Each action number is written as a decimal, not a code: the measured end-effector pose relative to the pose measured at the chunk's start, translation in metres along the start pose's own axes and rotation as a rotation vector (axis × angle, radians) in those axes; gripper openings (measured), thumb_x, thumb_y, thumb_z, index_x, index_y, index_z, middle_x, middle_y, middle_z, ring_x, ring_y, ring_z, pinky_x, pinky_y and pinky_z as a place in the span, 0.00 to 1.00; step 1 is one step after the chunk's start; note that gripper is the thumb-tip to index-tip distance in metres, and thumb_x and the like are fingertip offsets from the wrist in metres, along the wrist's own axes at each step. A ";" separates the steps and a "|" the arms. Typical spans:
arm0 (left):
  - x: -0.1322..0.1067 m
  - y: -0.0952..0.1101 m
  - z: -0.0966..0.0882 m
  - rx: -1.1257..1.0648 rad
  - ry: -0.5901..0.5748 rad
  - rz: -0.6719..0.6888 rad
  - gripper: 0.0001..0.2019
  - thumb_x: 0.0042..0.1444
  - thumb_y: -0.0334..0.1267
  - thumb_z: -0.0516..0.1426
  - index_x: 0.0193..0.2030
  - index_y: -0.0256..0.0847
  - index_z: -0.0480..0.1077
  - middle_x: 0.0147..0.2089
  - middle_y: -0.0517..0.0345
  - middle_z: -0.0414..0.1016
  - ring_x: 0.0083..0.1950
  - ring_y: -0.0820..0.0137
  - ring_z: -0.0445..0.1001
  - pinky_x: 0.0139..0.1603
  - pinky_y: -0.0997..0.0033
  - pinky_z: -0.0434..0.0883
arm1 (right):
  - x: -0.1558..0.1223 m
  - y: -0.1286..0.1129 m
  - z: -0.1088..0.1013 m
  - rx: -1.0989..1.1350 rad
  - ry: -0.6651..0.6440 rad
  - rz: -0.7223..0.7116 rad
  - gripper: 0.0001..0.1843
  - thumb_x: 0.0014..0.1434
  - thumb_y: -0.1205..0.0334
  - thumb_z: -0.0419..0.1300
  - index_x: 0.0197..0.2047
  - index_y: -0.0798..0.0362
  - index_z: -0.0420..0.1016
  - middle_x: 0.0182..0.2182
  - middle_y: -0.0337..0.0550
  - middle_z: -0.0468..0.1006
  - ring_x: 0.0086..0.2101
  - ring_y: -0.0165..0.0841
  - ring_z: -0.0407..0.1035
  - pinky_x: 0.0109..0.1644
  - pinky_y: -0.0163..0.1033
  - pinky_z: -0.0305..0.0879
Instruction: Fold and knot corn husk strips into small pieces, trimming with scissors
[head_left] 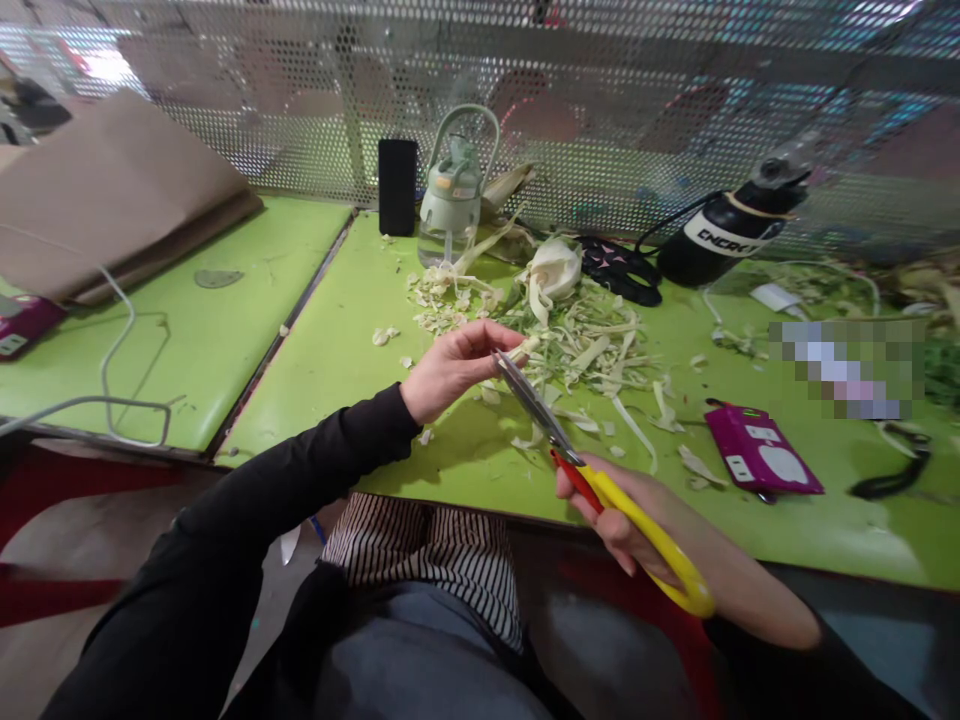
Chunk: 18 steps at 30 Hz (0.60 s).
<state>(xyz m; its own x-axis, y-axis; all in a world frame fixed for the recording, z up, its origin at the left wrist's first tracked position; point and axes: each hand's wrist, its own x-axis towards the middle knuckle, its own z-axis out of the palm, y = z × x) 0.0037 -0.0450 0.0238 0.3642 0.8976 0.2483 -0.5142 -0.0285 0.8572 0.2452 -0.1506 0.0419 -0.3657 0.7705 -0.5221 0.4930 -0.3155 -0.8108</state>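
My left hand (469,362) pinches a pale strip of what looks like corn husk (527,347) between thumb and fingers. In my right hand (626,515) are scissors (637,525) with yellow and red handles, my fingers wrapped around them. Their blades look nearly closed, and the tips lie against the strip by my left fingertips. Just beyond, a heap of shredded pale and green husk (592,345) covers the table. A larger whitish husk bundle (553,270) rests at the heap's far side, with small curled bits (450,310) to its left.
The green table (315,380) has a seam on the left. At the back stand a phone (397,187), a pale green bottle (451,200) and a leaning black bottle (712,240). A purple packet (763,450) lies right; brown paper (112,200) lies left. Perforated metal (300,100) runs behind.
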 end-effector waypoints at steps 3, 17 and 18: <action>0.000 0.000 0.000 -0.009 -0.007 -0.017 0.15 0.46 0.40 0.72 0.36 0.37 0.76 0.34 0.62 0.78 0.34 0.78 0.76 0.43 0.73 0.74 | -0.003 0.002 -0.001 0.014 -0.035 0.032 0.25 0.52 0.36 0.60 0.41 0.48 0.67 0.23 0.29 0.60 0.15 0.19 0.50 0.16 0.27 0.51; 0.001 0.004 0.000 -0.106 0.114 -0.186 0.06 0.52 0.32 0.68 0.33 0.36 0.75 0.34 0.60 0.81 0.36 0.77 0.78 0.39 0.78 0.70 | -0.005 -0.016 -0.008 -0.491 0.234 -0.131 0.19 0.41 0.48 0.71 0.33 0.48 0.73 0.25 0.40 0.78 0.23 0.34 0.70 0.24 0.35 0.63; 0.002 0.004 -0.001 -0.114 0.141 -0.216 0.04 0.54 0.31 0.67 0.34 0.36 0.75 0.34 0.59 0.82 0.36 0.77 0.78 0.38 0.78 0.69 | -0.002 -0.014 -0.013 -0.595 0.339 -0.152 0.21 0.40 0.46 0.71 0.34 0.48 0.75 0.27 0.42 0.80 0.25 0.37 0.72 0.26 0.37 0.65</action>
<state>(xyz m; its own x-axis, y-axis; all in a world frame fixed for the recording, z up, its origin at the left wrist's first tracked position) 0.0016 -0.0426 0.0278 0.3673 0.9301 -0.0062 -0.5238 0.2123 0.8250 0.2496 -0.1406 0.0580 -0.2465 0.9428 -0.2245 0.8394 0.0919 -0.5357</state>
